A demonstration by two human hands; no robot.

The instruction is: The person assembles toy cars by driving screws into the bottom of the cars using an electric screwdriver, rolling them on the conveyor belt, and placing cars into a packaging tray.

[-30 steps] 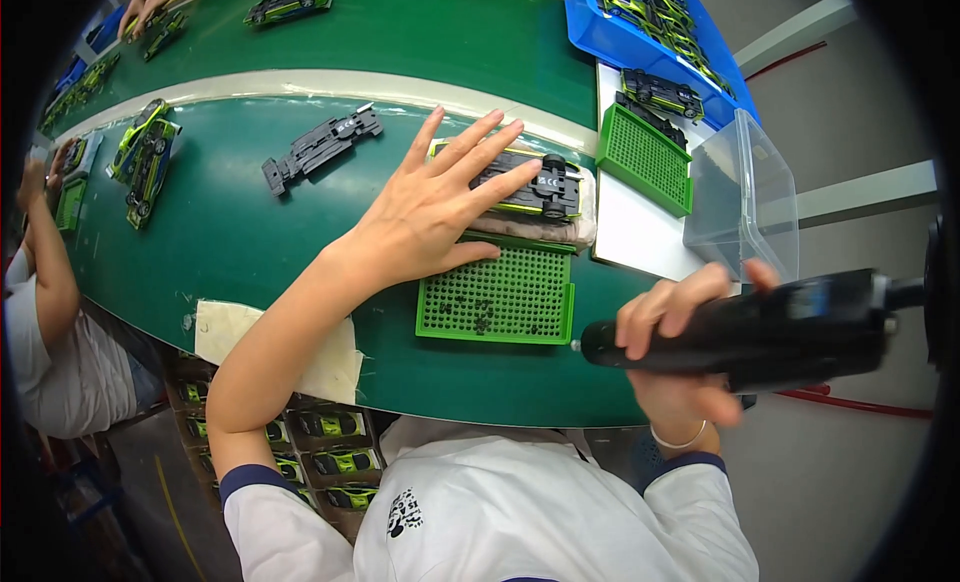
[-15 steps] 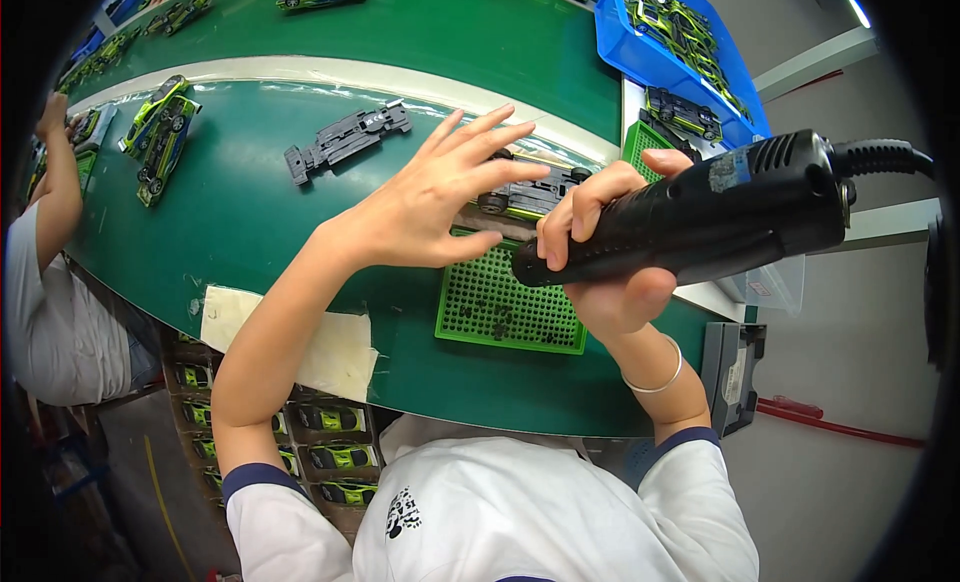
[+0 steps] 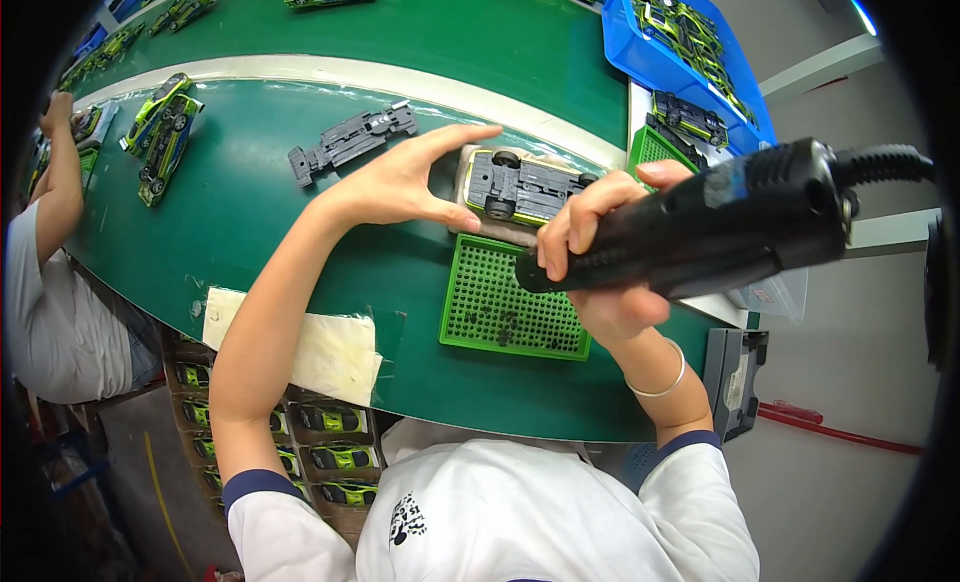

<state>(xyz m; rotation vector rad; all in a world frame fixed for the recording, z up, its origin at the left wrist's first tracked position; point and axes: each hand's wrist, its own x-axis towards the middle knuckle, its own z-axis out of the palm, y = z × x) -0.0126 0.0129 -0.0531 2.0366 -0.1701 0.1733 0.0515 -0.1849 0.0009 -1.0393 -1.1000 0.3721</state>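
My right hand (image 3: 598,217) is wrapped round a black corded electric screwdriver (image 3: 735,227), which lies slantwise above the bench; its tip is hidden. An upside-down toy car (image 3: 525,187) rests on a pale padded holder, its grey underside and black wheels facing up. The screwdriver and right hand cover its right end. Beside the car's left end, my left hand (image 3: 405,182) is open, thumb and fingers apart, holding nothing. Just in front of the car stands a green perforated tray (image 3: 465,327) with small dark pieces, probably screws. A loose grey car chassis (image 3: 352,142) lies beyond my left wrist.
Toy cars (image 3: 162,137) lie at the left of the green bench (image 3: 250,232). A blue bin (image 3: 625,57) full of car parts stands at the far right. A cream cloth (image 3: 330,357) lies by the near edge, above a box of cars (image 3: 335,419). Another person's arm (image 3: 65,172) reaches in at left.
My left hand has drawn back leftward off the toy car, uncovering its left end and wheels. The right hand still grips the screwdriver in nearly the same place.
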